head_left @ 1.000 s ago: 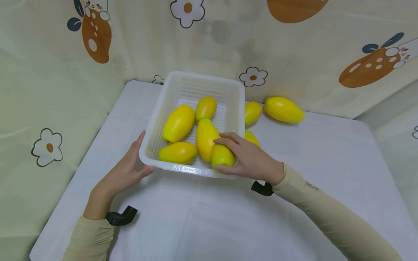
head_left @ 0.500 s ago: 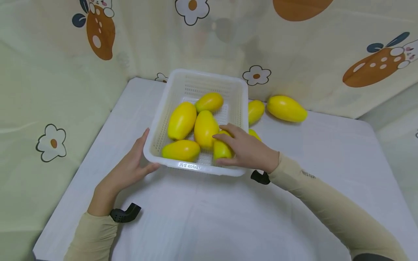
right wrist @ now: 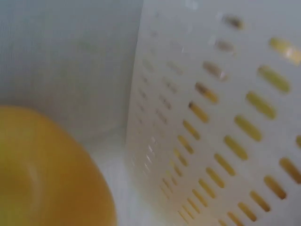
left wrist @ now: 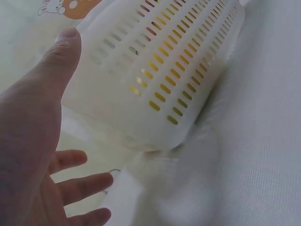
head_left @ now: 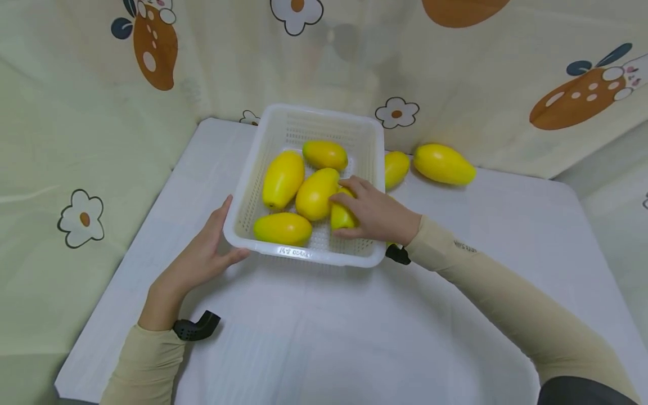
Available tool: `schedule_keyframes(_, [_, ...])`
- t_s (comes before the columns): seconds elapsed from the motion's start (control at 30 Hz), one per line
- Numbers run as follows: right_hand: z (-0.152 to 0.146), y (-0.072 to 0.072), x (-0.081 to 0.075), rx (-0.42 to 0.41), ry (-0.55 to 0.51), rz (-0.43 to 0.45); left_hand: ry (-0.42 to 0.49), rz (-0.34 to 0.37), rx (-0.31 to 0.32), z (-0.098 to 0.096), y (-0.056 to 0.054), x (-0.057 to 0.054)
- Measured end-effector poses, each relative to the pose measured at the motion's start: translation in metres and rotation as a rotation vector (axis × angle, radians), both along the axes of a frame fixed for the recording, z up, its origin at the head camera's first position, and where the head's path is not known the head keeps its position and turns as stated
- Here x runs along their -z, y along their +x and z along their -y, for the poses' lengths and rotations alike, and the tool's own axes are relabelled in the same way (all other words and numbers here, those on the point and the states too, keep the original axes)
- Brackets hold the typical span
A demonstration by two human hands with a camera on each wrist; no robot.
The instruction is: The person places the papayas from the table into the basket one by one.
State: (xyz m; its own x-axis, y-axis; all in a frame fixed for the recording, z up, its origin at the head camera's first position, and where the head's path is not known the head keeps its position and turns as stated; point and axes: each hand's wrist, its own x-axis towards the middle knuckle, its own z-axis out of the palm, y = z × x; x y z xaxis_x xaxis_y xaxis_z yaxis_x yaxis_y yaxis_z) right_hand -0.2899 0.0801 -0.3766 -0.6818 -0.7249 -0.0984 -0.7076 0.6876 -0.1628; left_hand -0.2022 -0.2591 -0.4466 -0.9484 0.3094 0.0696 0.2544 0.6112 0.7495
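Note:
A white slotted plastic basket [head_left: 334, 258] holds several yellow mangoes, among them one mango [head_left: 283, 180] on the left and one [head_left: 283, 229] at the front. Inside its front right part, my right hand [head_left: 379, 215] grips a greenish-yellow mango [head_left: 341, 215], partly covered by the fingers. My left hand [head_left: 199, 261] is at the basket's front left corner, thumb and fingers spread. In the left wrist view its thumb [left wrist: 59, 63] lies against or close to the basket wall [left wrist: 113, 94], and the other fingers hang apart from it. My right hand is out of sight in the right wrist view.
Right of the basket, two mangoes lie on the white table [head_left: 455, 225]: one close by [head_left: 396, 170] and a larger mango [head_left: 444, 164]. The right wrist view shows a mango [right wrist: 47, 174] outside the basket wall [right wrist: 160, 108]. A patterned curtain [head_left: 324, 67] borders the table.
My right hand has moved its mango slightly farther back inside the basket. The middle mangoes have shifted and turned. My left hand stays at the corner.

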Motion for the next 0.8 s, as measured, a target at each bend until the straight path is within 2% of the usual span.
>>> schedule_keyframes(0.2, [0.001, -0.008, 0.001, -0.025, 0.081, 0.018, 0.013, 0.019, 0.003, -0.002, -0.001, -0.001])
schedule_keyframes(0.47, [0.005, -0.01, 0.003, -0.049, 0.21, 0.023, 0.01, 0.013, 0.012, -0.002, -0.001, -0.002])
schedule_keyframes(0.63, [0.009, -0.011, 0.004, -0.068, 0.2, 0.03, 0.009, 0.018, 0.01, -0.003, 0.001, -0.004])
schedule_keyframes(0.8, [0.014, -0.011, 0.007, -0.075, 0.222, 0.001, 0.016, 0.025, 0.011, -0.002, 0.001, -0.004])
